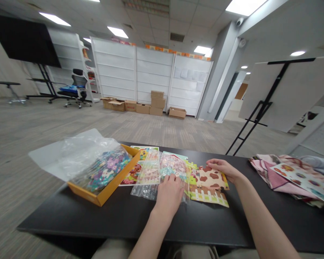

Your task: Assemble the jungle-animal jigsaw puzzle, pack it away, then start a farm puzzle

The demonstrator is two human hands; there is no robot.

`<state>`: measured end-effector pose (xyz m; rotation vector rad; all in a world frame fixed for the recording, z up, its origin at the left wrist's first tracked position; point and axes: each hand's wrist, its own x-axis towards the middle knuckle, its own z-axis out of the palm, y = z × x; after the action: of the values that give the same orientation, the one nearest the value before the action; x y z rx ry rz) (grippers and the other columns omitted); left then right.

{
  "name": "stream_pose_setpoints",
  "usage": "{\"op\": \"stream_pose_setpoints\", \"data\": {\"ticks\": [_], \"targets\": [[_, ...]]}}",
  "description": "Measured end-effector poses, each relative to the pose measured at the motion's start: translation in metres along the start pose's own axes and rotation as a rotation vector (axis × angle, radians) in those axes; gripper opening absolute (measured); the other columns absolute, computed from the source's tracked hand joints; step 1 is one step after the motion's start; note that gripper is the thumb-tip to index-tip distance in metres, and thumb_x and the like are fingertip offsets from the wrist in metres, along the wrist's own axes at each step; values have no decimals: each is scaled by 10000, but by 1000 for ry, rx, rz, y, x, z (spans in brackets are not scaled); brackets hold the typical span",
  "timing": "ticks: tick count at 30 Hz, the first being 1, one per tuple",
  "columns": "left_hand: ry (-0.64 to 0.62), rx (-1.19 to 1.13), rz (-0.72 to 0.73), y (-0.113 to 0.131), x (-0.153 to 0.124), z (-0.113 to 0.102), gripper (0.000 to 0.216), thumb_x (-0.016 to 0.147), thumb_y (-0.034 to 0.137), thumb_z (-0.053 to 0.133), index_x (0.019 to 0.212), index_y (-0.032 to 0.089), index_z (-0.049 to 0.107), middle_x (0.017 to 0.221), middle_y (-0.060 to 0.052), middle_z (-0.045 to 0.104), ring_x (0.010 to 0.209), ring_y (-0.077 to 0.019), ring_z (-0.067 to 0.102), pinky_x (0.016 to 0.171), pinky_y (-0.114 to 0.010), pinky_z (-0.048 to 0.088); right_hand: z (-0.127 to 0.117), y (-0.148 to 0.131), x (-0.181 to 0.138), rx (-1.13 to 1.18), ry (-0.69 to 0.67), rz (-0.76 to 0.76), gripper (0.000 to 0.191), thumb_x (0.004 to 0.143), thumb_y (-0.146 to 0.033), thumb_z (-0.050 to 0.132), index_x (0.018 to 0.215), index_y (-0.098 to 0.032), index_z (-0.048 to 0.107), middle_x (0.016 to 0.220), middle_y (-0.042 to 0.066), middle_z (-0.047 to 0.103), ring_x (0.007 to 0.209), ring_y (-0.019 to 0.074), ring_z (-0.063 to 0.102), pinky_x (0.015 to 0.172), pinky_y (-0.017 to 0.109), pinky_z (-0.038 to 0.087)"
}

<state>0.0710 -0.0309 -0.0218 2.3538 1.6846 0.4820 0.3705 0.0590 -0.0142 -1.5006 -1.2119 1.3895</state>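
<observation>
My left hand (169,192) presses on a clear plastic bag (147,190) of puzzle pieces, its fingers bent over the plastic; the fingertips are partly hidden. To the right lies a partly joined jigsaw puzzle (202,194) with a white fence and green and yellow edges. My right hand (225,169) is closed at the top of this puzzle, thumb and fingers pinching a brown-spotted cream puzzle piece (212,178). Whether that piece is joined to the others I cannot tell. A printed picture sheet (135,176) lies partly under the bag.
At the left stands an orange box (118,181) with a bagged heap of colourful pieces (105,169). Folded cloths (264,172) and a sticker sheet (305,181) lie at the right end of the black table (118,221). A board on a stand (283,93) rises beyond.
</observation>
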Motion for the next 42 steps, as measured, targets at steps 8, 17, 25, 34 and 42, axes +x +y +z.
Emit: {"op": "stream_pose_setpoints", "data": {"ticks": [8, 17, 25, 34, 42], "targets": [[15, 55, -28, 8, 6, 7, 190, 944, 215, 557, 1103, 170, 651, 1141, -140, 638, 1098, -291, 594, 796, -365, 565, 5, 12, 14, 170, 46, 2, 302, 767, -301, 837, 991, -179, 675, 857, 101, 798, 704, 238, 774, 646, 321, 647], [15, 57, -76, 13, 14, 10, 222, 960, 196, 530, 1130, 158, 668, 1144, -161, 635, 1102, -305, 606, 791, -378, 585, 11, 24, 6, 196, 1, 12, 230, 824, -299, 784, 972, -164, 671, 836, 115, 792, 693, 249, 766, 586, 343, 641], [13, 86, -96, 15, 19, 17, 194, 949, 175, 538, 1089, 169, 673, 1150, -140, 651, 1086, -292, 619, 785, -370, 592, 5, 31, 4, 70, -137, -62, 386, 701, -378, 880, 968, -151, 720, 945, 128, 802, 806, 259, 776, 707, 328, 637], [69, 99, 45, 16, 12, 15, 201, 959, 131, 465, 1082, 173, 619, 1122, -106, 637, 1040, -269, 629, 752, -355, 570, 12, 25, 0, -111, 22, -111, 365, 639, -369, 899, 888, -133, 776, 924, 134, 805, 741, 250, 758, 619, 286, 602], [15, 29, 322, 21, 7, 18, 182, 971, 220, 509, 1117, 203, 615, 1146, -72, 638, 1067, -257, 594, 883, -393, 537, 16, 32, -2, -65, -25, -205, 465, 587, -370, 925, 944, -111, 775, 909, 131, 806, 793, 273, 765, 750, 351, 610]]}}
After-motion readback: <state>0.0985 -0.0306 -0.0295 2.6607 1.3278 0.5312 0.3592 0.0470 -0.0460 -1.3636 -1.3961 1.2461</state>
